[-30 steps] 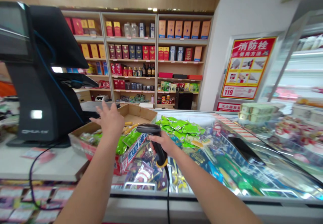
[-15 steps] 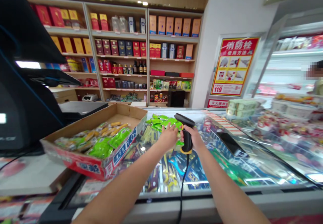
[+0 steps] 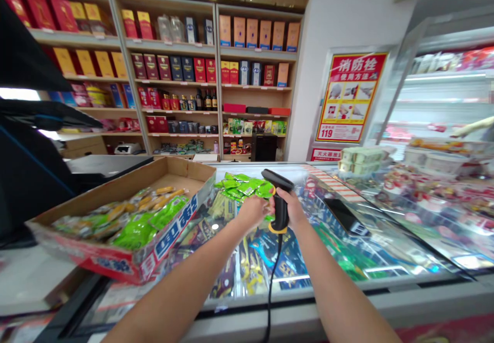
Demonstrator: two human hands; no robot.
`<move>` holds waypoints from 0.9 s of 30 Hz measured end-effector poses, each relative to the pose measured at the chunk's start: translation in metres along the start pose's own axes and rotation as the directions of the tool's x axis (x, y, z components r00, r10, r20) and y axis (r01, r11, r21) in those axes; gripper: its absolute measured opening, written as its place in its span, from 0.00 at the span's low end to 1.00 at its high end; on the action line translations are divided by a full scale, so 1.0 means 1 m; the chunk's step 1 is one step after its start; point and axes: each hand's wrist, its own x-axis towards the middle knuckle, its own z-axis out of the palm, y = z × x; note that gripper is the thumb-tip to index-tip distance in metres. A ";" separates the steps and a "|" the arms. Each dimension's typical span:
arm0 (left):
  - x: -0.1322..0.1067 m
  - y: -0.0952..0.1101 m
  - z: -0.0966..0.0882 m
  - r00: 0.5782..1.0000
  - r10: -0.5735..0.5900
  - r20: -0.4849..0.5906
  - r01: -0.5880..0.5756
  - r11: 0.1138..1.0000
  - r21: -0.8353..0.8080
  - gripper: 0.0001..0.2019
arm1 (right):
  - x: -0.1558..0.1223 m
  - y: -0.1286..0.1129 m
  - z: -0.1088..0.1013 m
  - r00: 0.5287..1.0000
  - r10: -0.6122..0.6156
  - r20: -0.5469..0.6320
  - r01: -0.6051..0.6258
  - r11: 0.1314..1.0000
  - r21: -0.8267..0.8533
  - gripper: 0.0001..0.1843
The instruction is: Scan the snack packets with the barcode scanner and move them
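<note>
My right hand (image 3: 292, 206) is wrapped round the handle of a black barcode scanner (image 3: 281, 206) with yellow trim, its cable trailing down toward me. Just left of the handle is my left hand (image 3: 252, 213), its fingers curled in; whatever they may hold is hidden. Behind and beside it, a pile of shiny green snack packets (image 3: 240, 184) lies on the glass freezer top (image 3: 304, 170). More green packets (image 3: 135, 231) and yellowish wrapped snacks sit in an open cardboard box (image 3: 181, 165) at the left.
A dark phone (image 3: 345, 216) lies on the glass, right of the scanner. Egg cartons (image 3: 360, 160) and wrapped food stand farther right, where another person's arm (image 3: 476, 125) shows. A black checkout terminal (image 3: 31, 147) rises at the left edge. Shelves of boxed goods (image 3: 173, 69) line the back wall.
My left hand's spread fingers have curled in, and the hand is lower beside the scanner. My view has turned slightly right, so the scene sits farther left. The right hand still holds the scanner.
</note>
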 end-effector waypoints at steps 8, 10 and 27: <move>-0.020 -0.042 -0.051 0.792 -0.577 0.200 0.277 0.049 -0.960 0.05 | -0.009 0.006 0.013 0.970 0.132 0.202 -0.099 0.981 -0.166 0.18; -0.026 -0.051 -0.055 0.775 -0.601 0.196 0.226 -0.026 -0.974 0.06 | -0.011 0.009 0.014 0.945 0.191 0.266 -0.128 0.963 -0.237 0.17; -0.029 -0.061 -0.052 0.759 -0.649 -0.044 0.035 0.108 -0.994 0.19 | -0.014 0.020 0.019 0.911 0.269 0.311 -0.134 0.910 -0.393 0.18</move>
